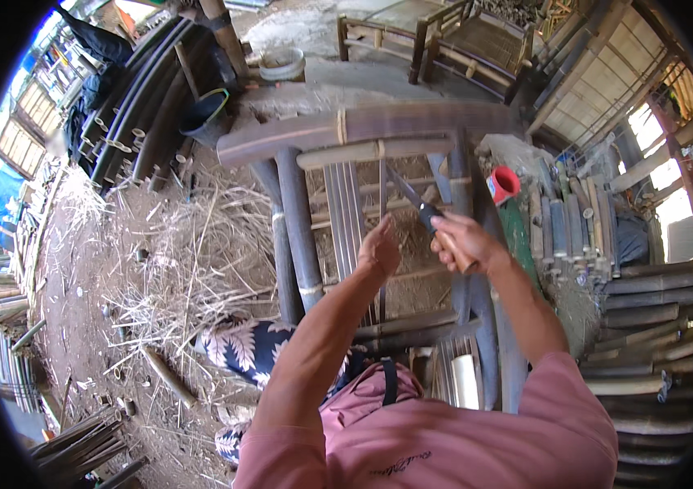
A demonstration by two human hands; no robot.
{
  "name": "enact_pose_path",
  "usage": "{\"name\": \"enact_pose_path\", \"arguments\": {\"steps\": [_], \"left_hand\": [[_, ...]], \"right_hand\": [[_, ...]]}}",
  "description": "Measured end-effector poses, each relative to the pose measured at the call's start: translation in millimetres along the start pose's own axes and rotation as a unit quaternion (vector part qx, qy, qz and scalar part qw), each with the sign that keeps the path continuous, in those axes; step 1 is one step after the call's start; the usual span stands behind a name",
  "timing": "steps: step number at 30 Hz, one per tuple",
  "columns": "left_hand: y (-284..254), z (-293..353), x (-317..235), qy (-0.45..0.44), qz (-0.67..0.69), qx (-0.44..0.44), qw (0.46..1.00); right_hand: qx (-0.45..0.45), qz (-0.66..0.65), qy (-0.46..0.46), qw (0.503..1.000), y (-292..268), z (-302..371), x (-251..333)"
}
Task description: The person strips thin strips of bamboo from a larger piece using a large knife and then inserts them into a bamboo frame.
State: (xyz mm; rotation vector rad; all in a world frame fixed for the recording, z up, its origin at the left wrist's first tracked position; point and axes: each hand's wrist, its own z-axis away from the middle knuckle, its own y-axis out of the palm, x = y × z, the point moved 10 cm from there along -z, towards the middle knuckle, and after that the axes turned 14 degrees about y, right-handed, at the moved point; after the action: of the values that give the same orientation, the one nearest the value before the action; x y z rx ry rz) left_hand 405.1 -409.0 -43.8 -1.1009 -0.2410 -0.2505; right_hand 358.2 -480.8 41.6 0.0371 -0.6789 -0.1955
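My right hand (472, 243) is closed round the wooden handle of a knife (406, 192). Its blade points up and left, the tip close to a thin upright bamboo strip (382, 189). Fingers curled, my left hand (380, 248) is closed on that strip below the blade; part of the grip is hidden. The strip stands inside a dark bamboo frame (293, 232), under its thick top rail (297, 138). Left of my left hand, several pale slats (343, 204) stand side by side in the same frame.
Bamboo shavings (208, 269) litter the dirt floor on the left. A red container (503, 185) sits right of the frame, near stacked bamboo pieces (579, 216). Dark poles (151, 98) and a black bucket (204, 116) are at the far left. A bamboo bench (477, 49) stands behind.
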Motion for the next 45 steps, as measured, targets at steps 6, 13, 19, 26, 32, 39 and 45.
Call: {"name": "enact_pose_path", "arguments": {"steps": [6,13,19,26,32,39,45], "left_hand": [[-6.4,-6.8,1.7,-0.018,0.079,0.024,0.996],[-6.8,2.6,-1.6,-0.045,0.098,-0.017,0.994],[-19.3,-1.4,-3.5,-0.021,0.126,0.013,0.992],[-8.0,-5.0,-9.3,0.001,0.137,-0.012,0.991],[-7.4,-0.6,-9.7,-0.017,0.117,-0.1,0.988],[-2.7,3.5,-6.0,-0.023,0.121,-0.146,0.982],[-9.2,4.4,8.8,-0.024,0.138,-0.148,0.979]], "right_hand": [[-0.021,-0.165,-0.031,0.986,-4.3,-21.5,-10.8],[0.057,-0.074,-0.094,0.991,67.9,-49.1,28.2],[0.002,-0.246,-0.03,0.969,18.6,-55.6,22.3],[0.013,-0.2,-0.016,0.98,21.9,-57.7,24.9],[0.017,-0.231,-0.004,0.973,11.3,-49.6,20.3],[0.041,-0.177,0.014,0.983,30.3,-49.0,21.9],[0.087,-0.142,0.039,0.985,48.8,-40.4,13.1]]}}
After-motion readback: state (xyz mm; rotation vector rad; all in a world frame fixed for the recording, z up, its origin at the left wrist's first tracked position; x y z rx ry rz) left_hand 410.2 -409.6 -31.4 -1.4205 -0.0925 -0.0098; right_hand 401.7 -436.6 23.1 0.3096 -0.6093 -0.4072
